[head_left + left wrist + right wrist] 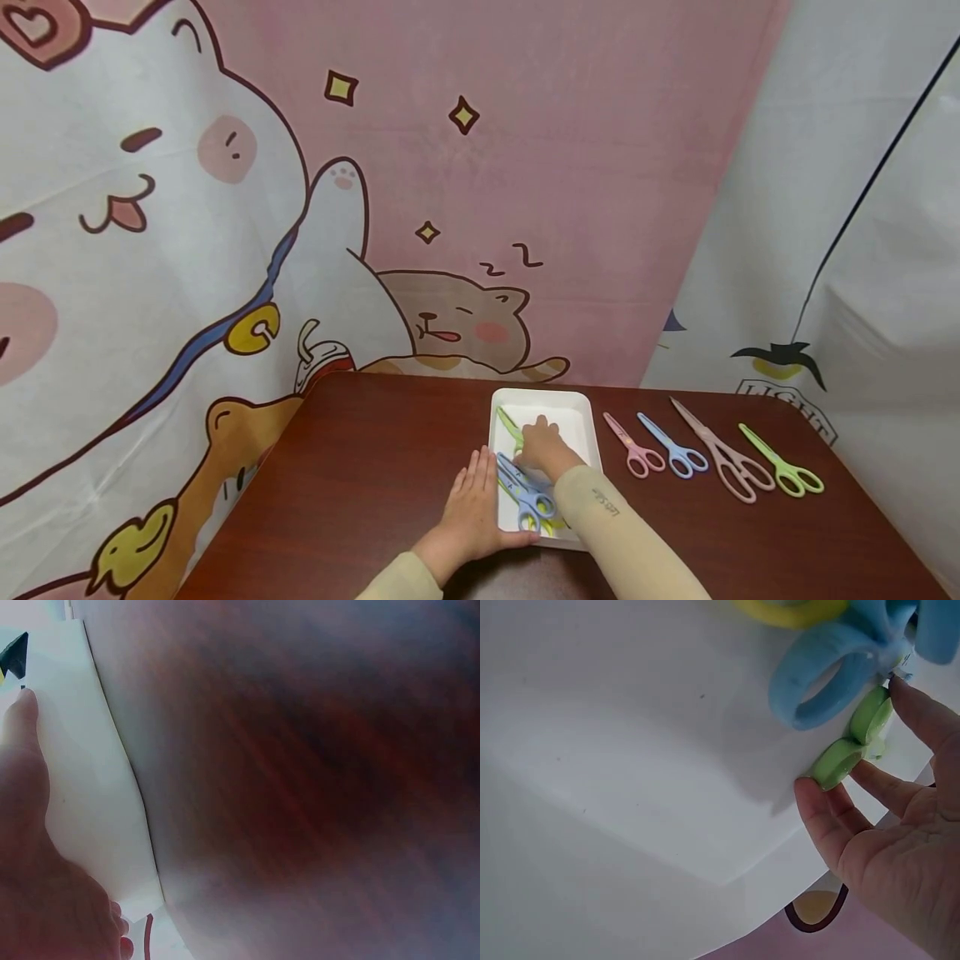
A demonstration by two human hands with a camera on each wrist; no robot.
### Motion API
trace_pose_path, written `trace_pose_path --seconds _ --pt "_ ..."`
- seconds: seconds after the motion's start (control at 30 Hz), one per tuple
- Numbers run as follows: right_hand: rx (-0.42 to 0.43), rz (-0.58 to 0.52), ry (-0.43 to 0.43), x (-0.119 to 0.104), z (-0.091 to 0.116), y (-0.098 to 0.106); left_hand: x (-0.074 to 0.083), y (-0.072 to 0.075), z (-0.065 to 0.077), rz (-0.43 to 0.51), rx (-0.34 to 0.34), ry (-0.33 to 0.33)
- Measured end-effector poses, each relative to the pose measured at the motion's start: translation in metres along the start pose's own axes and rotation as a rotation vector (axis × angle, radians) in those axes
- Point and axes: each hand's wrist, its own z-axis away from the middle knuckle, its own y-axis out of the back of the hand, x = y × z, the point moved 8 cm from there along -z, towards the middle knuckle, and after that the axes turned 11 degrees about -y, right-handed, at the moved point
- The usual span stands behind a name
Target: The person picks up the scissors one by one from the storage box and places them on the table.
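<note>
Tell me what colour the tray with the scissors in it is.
White; the tray shows best in the head view.

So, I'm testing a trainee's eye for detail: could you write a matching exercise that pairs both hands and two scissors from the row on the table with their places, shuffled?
1. Left hand
2. Right hand
3. Small pink scissors
4. Largest scissors

A. In the row, between the light blue scissors and the light green scissors
B. Inside the tray, fingers at green handles
C. Against the tray's side
D. In the row, closest to the tray

Right pairs: 1-C, 2-B, 3-D, 4-A
</note>
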Motion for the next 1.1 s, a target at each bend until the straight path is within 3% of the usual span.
trace_pose_path --seconds 0.43,0.67,1.1 --pt "0.054 -0.012 -0.007 0.005 0.000 0.008 -0.003 -0.007 -0.002 -0.021 0.004 0.013" --pt "0.105 -0.026 0.048 0.001 0.003 0.020 -0.004 -0.007 -0.001 -0.032 0.019 0.010" --pt "0.236 -0.176 0.110 0.015 0.005 0.043 -0.003 -0.006 -0.001 -0.035 0.009 0.011"
